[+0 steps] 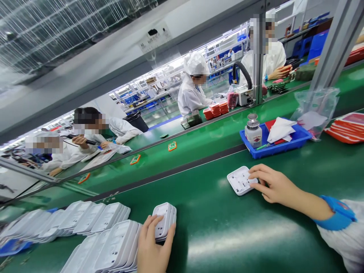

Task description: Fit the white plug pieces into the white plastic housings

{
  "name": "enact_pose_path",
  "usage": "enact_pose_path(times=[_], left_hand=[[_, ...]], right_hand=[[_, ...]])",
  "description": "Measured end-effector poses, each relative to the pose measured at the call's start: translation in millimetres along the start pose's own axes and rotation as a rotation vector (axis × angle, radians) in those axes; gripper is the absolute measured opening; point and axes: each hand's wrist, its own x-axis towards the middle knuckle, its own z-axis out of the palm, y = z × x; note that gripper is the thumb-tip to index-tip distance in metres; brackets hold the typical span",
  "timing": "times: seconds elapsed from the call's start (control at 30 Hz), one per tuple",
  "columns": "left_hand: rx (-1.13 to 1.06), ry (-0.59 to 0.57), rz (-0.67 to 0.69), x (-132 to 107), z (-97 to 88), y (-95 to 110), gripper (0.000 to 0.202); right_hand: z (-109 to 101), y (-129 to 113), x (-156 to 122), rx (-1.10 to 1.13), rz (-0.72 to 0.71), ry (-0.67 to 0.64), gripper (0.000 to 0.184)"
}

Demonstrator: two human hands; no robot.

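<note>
My right hand (270, 184), a blue band round its wrist, grips the right edge of a single white plastic housing (239, 181) lying on the green bench, its moulded inside facing up. At the lower middle, my left hand (155, 242) is closed round a short stack of similar white housings (167, 220), thumb on the right side and fingers over the top. Just left of that hand lean more stacked white housings (116, 242). Behind them runs another row of white housings (82, 218).
A blue tray (281, 146) holds a metal-topped bottle (253, 131) and white wipes. Red-edged parts (348, 127) and a clear plastic bag (315, 110) are at the right. Boards in orange frames (172, 146) rest on the strip beyond a low ledge. Co-workers in white sit across.
</note>
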Motion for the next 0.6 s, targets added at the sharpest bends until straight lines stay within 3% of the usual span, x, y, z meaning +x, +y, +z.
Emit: enact_pose_path(times=[0.17,0.3,0.37,0.5,0.6], left_hand=[[0.067,0.254,0.155,-1,1.1,18,0.044],[-0.013,0.393,0.304,-4,2.3,39,0.025],[-0.082,0.359,0.364,-7,5.3,48,0.019],[-0.17,0.171,0.432,-20,16.4,65,0.023],[-0.284,0.024,0.47,-34,26.9,82,0.042]], right_hand=[[-2,1,-2,-0.15,0.006,-0.133,0.018],[-1,-1,-2,-0.171,-0.023,-0.089,0.018],[-1,-7,-1,-0.077,-0.029,-0.015,0.018],[1,-34,-3,0.175,-0.005,0.134,0.014],[12,-56,-12,0.397,0.065,0.062,0.014]])
